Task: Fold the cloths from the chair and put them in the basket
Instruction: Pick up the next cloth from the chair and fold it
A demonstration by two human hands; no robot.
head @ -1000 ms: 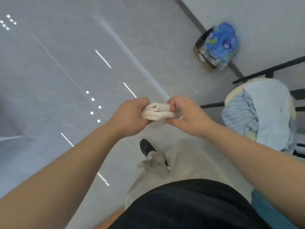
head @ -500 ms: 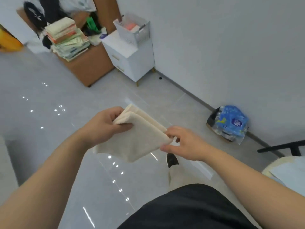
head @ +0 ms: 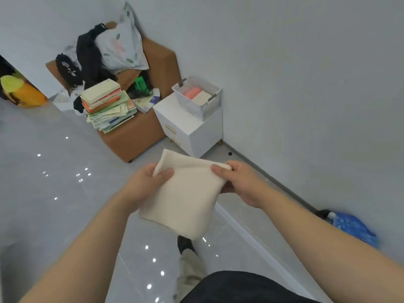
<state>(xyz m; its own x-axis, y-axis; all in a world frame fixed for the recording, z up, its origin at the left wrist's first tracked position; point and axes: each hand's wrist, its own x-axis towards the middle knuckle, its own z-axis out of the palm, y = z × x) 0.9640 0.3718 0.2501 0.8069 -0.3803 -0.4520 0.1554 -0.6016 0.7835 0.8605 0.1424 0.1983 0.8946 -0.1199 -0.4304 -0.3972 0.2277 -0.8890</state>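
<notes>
Folded cream cloth (head: 183,193) held above glossy grey floor (head: 43,204), left hand (head: 144,184) pinching its upper left corner, right hand (head: 238,182) gripping the right edge, white perforated basket (head: 203,106) on white nightstand (head: 196,130) beyond, pink and white cloths inside

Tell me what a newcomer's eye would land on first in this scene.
First, the folded cream cloth held mid-frame, the left hand and right hand each pinching a top corner. Beyond it, a white perforated basket sits on a white cabinet against the wall, with a pink and a pale cloth inside. To its left, a brown sofa is piled with books and bags.
</notes>
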